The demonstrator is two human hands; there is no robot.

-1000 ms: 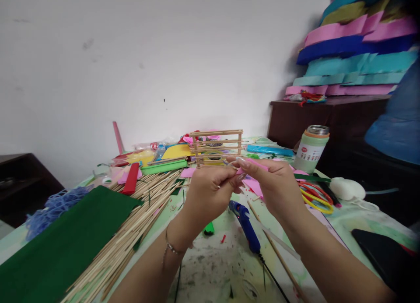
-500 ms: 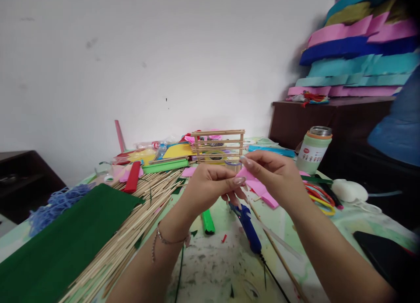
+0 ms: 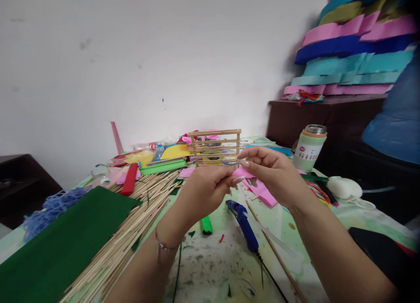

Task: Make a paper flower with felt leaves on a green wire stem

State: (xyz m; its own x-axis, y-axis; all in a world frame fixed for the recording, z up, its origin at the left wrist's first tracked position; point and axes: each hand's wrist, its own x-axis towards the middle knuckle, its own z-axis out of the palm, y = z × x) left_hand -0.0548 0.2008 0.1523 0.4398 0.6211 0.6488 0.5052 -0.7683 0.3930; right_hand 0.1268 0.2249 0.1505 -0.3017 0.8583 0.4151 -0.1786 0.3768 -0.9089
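Note:
Both hands meet over the middle of the table around a small piece of pink paper [image 3: 242, 172]. My left hand [image 3: 210, 189] pinches its left side between thumb and fingers. From the other side my right hand [image 3: 271, 174] closes thumb and forefinger on the piece. Part of it is hidden by the fingers. Below the hands lies a blue hot glue gun [image 3: 244, 226] with its nozzle pointing away and a clear glue stick beside it. More pink paper [image 3: 266, 193] rests on the table behind my right hand. A small wooden stick frame [image 3: 215, 142] stands just beyond both hands.
Many thin wooden sticks [image 3: 131, 228] and a dark green sheet [image 3: 72, 226] cover the left side, near blue yarn [image 3: 54, 206]. On the right are a green bottle [image 3: 310, 149], a white mouse-like object [image 3: 344, 187] and a black phone-like object [image 3: 377, 255].
The view has shifted slightly right. My left hand has turned, with its fingers drawn closer together, while both hands keep hold of the pink paper. The glue gun lies still.

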